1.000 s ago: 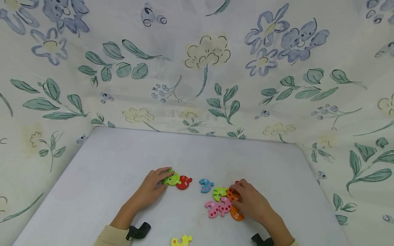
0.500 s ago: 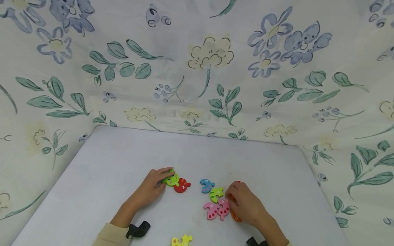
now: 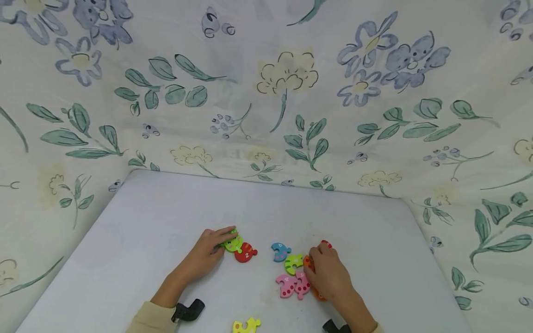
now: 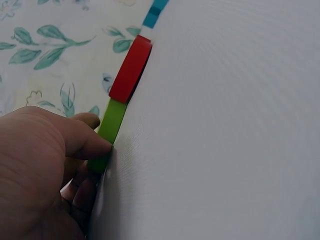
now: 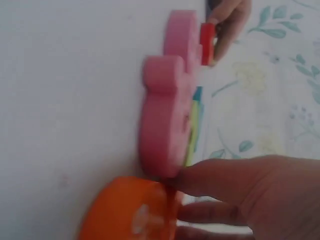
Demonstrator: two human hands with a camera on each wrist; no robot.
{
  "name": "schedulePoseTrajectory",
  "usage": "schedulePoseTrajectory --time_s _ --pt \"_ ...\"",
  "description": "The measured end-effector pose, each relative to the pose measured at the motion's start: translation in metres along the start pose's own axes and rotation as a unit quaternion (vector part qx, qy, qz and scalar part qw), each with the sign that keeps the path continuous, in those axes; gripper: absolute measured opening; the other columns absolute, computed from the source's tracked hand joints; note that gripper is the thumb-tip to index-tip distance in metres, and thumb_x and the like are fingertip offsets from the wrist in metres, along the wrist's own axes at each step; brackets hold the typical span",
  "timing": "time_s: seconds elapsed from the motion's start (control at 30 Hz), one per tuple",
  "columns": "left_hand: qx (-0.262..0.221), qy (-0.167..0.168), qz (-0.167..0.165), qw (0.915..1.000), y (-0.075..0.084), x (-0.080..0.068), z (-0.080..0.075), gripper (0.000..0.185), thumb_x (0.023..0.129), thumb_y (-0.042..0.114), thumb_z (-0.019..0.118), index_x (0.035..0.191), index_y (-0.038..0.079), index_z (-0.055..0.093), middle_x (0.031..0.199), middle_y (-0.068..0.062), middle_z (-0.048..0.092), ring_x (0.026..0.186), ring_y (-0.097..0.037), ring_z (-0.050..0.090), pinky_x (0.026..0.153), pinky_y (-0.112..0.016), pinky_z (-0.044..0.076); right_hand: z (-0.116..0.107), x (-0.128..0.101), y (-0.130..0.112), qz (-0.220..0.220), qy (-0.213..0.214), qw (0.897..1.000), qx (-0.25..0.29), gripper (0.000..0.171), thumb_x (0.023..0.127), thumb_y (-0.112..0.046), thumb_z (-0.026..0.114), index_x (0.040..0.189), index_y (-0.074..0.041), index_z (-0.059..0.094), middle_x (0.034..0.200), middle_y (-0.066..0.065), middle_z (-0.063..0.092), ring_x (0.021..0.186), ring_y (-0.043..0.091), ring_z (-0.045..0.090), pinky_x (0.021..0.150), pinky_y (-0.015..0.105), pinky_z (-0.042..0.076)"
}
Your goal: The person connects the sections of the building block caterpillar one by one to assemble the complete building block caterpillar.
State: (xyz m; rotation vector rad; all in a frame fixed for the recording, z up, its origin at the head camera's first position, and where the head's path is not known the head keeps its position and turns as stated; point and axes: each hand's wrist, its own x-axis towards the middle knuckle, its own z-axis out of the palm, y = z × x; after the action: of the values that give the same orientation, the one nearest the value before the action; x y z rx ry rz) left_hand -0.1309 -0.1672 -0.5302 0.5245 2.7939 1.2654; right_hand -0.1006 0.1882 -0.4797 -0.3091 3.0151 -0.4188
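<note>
Our left hand (image 3: pixel 207 252) pinned the green piece (image 3: pixel 233 243) flat against the red one (image 3: pixel 245 254), while our right hand (image 3: pixel 329 273), well apart, pinched an orange piece (image 3: pixel 308 263) beside the pink pair (image 3: pixel 294 284).

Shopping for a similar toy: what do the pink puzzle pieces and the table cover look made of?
Pink pieces: thick slabs with rounded, matte painted edges, probably painted wood, possibly foam. Table cover: a fine woven ribbing shows up close, so likely cloth, matte white.

Head view high, looking down; wrist views table-level, close; all share red piece (image 3: pixel 245 254).
</note>
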Motion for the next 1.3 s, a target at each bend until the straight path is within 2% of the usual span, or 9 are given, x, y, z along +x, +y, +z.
schedulePoseTrajectory --time_s 0.07,0.2,0.4,0.53,0.63,0.77,0.9,1.1,1.3 --pt "-0.003 0.003 0.0 1.0 0.0 0.0 0.001 0.054 0.097 -0.007 0.062 0.146 0.017 0.064 0.158 0.005 0.05 0.116 -0.016 0.047 0.095 -0.038 0.049 -0.001 0.0 -0.002 -0.02 -0.003 1.0 0.008 0.029 0.086 -0.018 0.085 0.11 -0.008 0.071 0.126 0.015 0.06 0.112 0.033 0.06 0.09 0.048 0.06" --pt "-0.003 0.005 -0.002 1.0 -0.001 0.0 0.002 0.054 0.098 -0.006 0.062 0.146 0.018 0.063 0.158 0.005 0.05 0.115 -0.015 0.047 0.095 -0.037 0.049 -0.001 0.0 0.0 -0.028 -0.008 0.999 0.024 0.034 0.084 -0.017 0.088 0.113 -0.012 0.071 0.132 0.013 0.058 0.121 0.034 0.057 0.096 0.048 0.058" --pt "0.004 0.015 0.005 0.9999 -0.001 0.001 0.0 0.054 0.097 -0.007 0.063 0.146 0.018 0.064 0.157 0.004 0.051 0.118 -0.015 0.048 0.097 -0.039 0.051 0.003 0.007 0.005 0.016 -0.007 0.999 0.044 0.061 0.086 -0.03 0.087 0.135 -0.003 0.062 0.136 0.018 0.059 0.126 0.037 0.055 0.101 0.053 0.054" --pt "0.011 0.018 0.015 0.9997 -0.003 0.004 0.001 0.054 0.097 -0.006 0.063 0.145 0.019 0.064 0.157 0.004 0.052 0.118 -0.015 0.048 0.095 -0.038 0.051 0.0 0.012 0.007 0.042 -0.024 0.998 0.047 0.059 0.087 -0.033 0.086 0.13 0.001 0.065 0.134 0.02 0.058 0.122 0.037 0.056 0.1 0.054 0.054" --pt "0.01 0.02 0.019 0.9996 -0.003 0.004 0.003 0.054 0.097 -0.007 0.063 0.145 0.018 0.065 0.156 0.004 0.052 0.117 -0.015 0.048 0.096 -0.038 0.051 -0.004 0.015 0.005 0.041 -0.029 0.997 0.054 0.054 0.087 -0.032 0.086 0.127 -0.002 0.068 0.133 0.018 0.058 0.115 0.032 0.059 0.098 0.052 0.056" --pt "0.008 0.029 0.012 0.9995 -0.005 0.001 0.005 0.053 0.097 -0.008 0.063 0.143 0.018 0.066 0.155 0.004 0.054 0.116 -0.015 0.048 0.096 -0.038 0.051 -0.01 0.021 -0.006 0.004 -0.024 0.995 0.098 0.055 0.087 -0.029 0.087 0.134 -0.008 0.067 0.14 0.016 0.055 0.11 0.029 0.064 0.093 0.047 0.06" --pt "0.007 0.04 0.003 0.9992 -0.005 -0.004 0.004 0.052 0.096 -0.009 0.063 0.141 0.017 0.067 0.154 0.004 0.055 0.115 -0.015 0.048 0.096 -0.037 0.051 -0.011 0.03 -0.027 -0.055 -0.043 0.988 0.135 0.056 0.09 -0.025 0.084 0.141 -0.013 0.064 0.139 0.01 0.059 0.108 0.024 0.065 0.091 0.044 0.061" --pt "0.001 0.04 0.01 0.9991 -0.002 -0.004 0.005 0.05 0.097 -0.007 0.063 0.141 0.017 0.067 0.153 0.003 0.056 0.115 -0.015 0.049 0.096 -0.038 0.051 0.0 0.043 -0.06 -0.138 -0.075 0.983 0.1 0.059 0.093 -0.031 0.081 0.146 -0.017 0.059 0.129 0.0 0.063 0.109 0.017 0.063 0.095 0.041 0.059" --pt "-0.001 0.042 0.004 0.9991 0.001 -0.003 0.003 0.05 0.097 -0.007 0.065 0.14 0.017 0.068 0.152 0.004 0.057 0.112 -0.014 0.049 0.095 -0.038 0.05 0.014 0.056 -0.088 -0.189 -0.081 0.978 0.037 0.052 0.091 -0.032 0.083 0.138 -0.016 0.066 0.118 -0.001 0.066 0.106 0.015 0.062 0.095 0.034 0.058"
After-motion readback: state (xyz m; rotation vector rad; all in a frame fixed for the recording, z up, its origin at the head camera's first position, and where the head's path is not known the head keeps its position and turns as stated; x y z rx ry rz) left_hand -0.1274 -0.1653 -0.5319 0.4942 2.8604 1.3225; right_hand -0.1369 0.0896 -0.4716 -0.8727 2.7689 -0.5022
